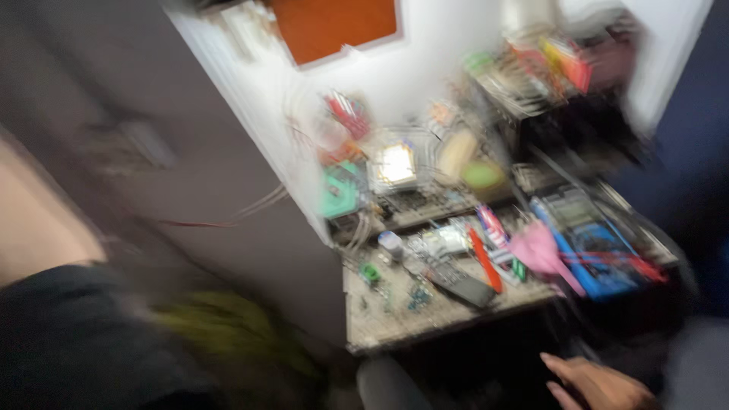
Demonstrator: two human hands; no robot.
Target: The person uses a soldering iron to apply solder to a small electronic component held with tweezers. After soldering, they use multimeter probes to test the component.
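Cluttered workbench (395, 323) set against a white wall (425, 45); view heavily blurred. On the bench: dark flat device (459, 285) near the front edge, red stick-like tool (484, 262) just behind it, pink object (541, 250) beside a blue tray (596, 258). Orange board (334, 26) on the wall above the bench.

Head view, tilted, blurred, looking down at cluttered desk (425, 319).

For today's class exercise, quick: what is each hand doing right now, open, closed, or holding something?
Left hand: not in view.
Right hand: low at the frame's edge below the cluttered desk, fingers extended, open, holding nothing.
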